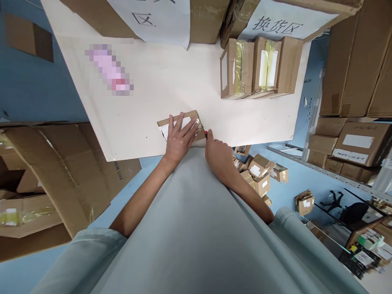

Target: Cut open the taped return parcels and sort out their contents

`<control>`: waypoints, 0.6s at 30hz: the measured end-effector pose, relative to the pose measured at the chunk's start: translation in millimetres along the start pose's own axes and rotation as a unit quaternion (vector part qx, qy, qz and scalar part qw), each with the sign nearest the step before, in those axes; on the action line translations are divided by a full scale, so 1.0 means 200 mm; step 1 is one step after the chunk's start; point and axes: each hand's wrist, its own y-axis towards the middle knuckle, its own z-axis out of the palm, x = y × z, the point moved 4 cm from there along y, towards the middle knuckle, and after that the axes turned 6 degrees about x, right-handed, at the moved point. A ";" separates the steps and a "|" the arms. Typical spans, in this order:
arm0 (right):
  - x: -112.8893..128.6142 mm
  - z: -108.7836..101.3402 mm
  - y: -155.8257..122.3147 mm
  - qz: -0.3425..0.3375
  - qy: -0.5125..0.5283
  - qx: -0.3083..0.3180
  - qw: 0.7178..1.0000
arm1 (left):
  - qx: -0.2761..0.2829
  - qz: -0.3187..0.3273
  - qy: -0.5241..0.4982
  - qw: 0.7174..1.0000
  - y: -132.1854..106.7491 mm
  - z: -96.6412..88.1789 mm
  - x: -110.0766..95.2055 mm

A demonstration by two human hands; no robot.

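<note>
Both bare forearms reach forward from short pale sleeves toward the near edge of the worktop [128, 134], converging as they go. The left hand [179, 136] lies palm down with its fingers spread and stretched out flat, the wrist straight and sitting just over the near edge. The right hand [218, 157] is curled into a loose fist with the back of the hand up and the thumb side turned toward the left hand, closed around a small red-tipped tool [206, 133] that pokes out past the knuckles. The two hands sit close together without touching.
</note>
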 end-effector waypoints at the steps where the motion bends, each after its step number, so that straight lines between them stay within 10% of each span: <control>1: -0.02 -0.01 0.00 0.009 0.018 -0.022 1.000 | -0.003 0.003 0.000 1.000 -0.01 -0.02 0.01; 6: -0.18 0.04 0.23 -0.011 0.178 -0.104 0.979 | -0.049 -0.004 0.018 0.999 -0.18 -0.16 0.12; 11: -0.23 0.24 0.62 -0.061 0.404 -0.042 0.912 | -0.127 -0.049 0.067 0.988 -0.46 -0.31 0.22; 18: -0.14 0.34 0.74 -0.117 0.528 -0.029 0.841 | -0.169 -0.096 0.102 0.976 -0.62 -0.36 0.12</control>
